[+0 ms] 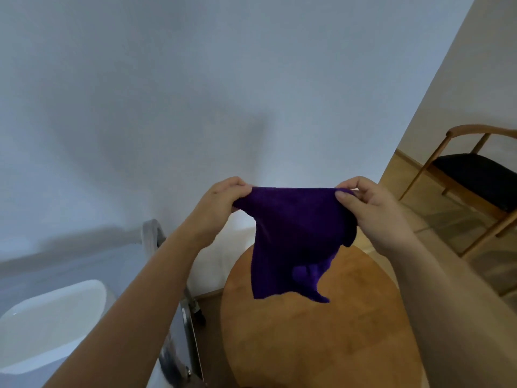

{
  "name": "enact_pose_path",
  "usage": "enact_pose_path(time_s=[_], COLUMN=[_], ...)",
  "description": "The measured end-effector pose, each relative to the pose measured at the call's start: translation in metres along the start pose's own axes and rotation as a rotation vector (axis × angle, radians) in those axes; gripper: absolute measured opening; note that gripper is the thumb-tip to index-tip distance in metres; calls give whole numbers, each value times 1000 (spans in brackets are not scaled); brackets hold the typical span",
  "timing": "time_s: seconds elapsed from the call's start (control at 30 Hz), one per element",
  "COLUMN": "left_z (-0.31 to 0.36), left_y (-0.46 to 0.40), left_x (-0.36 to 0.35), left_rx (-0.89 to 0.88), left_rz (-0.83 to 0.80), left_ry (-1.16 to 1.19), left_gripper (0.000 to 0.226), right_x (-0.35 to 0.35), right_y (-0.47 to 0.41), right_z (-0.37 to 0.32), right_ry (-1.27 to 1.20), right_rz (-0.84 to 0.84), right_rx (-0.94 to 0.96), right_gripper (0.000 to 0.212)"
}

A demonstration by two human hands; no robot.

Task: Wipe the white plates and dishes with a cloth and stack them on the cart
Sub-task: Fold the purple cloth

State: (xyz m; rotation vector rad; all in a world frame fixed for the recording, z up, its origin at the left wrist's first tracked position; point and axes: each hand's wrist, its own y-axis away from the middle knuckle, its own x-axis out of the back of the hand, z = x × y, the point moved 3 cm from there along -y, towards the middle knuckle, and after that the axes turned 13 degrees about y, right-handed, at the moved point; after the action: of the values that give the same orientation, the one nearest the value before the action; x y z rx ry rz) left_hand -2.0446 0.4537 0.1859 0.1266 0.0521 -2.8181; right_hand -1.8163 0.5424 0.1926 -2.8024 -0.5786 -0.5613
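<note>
Cloth [293, 236] hangs lengthwise over my round worktop [307, 345], top edge stretched sideways, left hand [221, 203] and right hand [372, 208] fingers pinching its corners.

Cloth [296, 242] at frame centre, hanging in air above round table [316, 340]. Left hand [221, 205] at cloth's 10 o'clock corner, right hand [372, 208] at its 2 o'clock corner, both pinching top edge. Table at 6 o'clock. Cart [179, 312] frame at 7 o'clock, just left of table. Dish [53, 323] at 8 o'clock, left of cart frame. Chair [475, 175] at 3 o'clock, well apart from table. Wall [195, 93] behind, 12 o'clock.
</note>
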Motion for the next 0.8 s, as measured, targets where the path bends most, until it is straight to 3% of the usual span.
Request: enact_pose_path(time_s=[0.07, 0.13, 0.23, 0.27, 0.33, 0.4, 0.47, 0.57, 0.67, 0.8], left_z=[-1, -2, 11, 17, 27, 32, 35, 30, 24, 25], left_y=[0, -1, -2, -4, -8, -13, -15, -16, -13, -9], left_x=[-6, -10, -19, -25, -37, -47, -49, -41, -35, -28], left_rx=[117, 150, 76, 65, 55, 62, 83, 96, 111, 99], left_rz=[36, 60, 98, 101, 83, 48, 66, 145, 148, 165], left_ry=[232, 255, 333, 428, 582, 614, 586, 530, 510, 520], left_gripper=[24, 27, 29, 30, 28, 25, 24, 23, 24, 24], right_x=[0, 2, 3, -4, -33, -69, -95, -103, -99, -90], right_y=[-3, -6, -8, -7, 5, 23, 39, 46, 42, 39], right_z=[-5, -7, 3, 10, 33, 57, 65, 65, 68, 66], right_ry=[-15, -69, -435, -640, -923, -1026, -1101, -1071, -693, -420], right_rz=[-16, -60, -188, -205, -240, -320, -539, -565, -316, -69], right_rx=[43, 73, -5, -56, -227, -434, -442, -385, -365, -278], right_gripper=[17, 20, 5, 19, 65, 108, 128, 106, 74, 41])
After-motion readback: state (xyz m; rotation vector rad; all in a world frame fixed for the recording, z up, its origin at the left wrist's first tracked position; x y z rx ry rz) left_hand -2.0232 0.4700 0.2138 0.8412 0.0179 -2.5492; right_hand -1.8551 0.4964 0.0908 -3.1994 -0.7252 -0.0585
